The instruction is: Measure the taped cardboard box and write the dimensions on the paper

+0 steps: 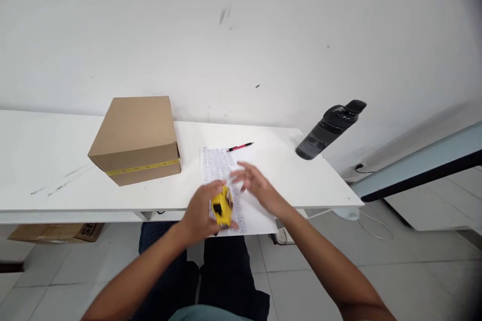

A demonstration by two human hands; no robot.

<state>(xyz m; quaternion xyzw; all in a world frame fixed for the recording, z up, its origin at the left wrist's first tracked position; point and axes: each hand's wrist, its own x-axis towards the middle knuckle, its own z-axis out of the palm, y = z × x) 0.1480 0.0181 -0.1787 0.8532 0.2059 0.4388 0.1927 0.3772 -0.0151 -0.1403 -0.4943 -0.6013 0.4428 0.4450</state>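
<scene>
My left hand (201, 213) is closed around a yellow and black tape measure (223, 206), held above the lower part of a sheet of paper (256, 215). Dense handwriting fills the paper's left side, and its bottom edge overhangs the table front. Just to the right, my right hand (256, 185) hovers over the sheet with fingers spread and nothing in them. Beyond it, at the top of the sheet, lies a red and black pen (240, 147).
A closed cardboard box (137, 133) with yellow tape stands left on the white table (48, 160). A dark bottle (326, 130) is near the right end. The wall (241, 50) runs behind. Another carton (56, 232) shows beneath the table.
</scene>
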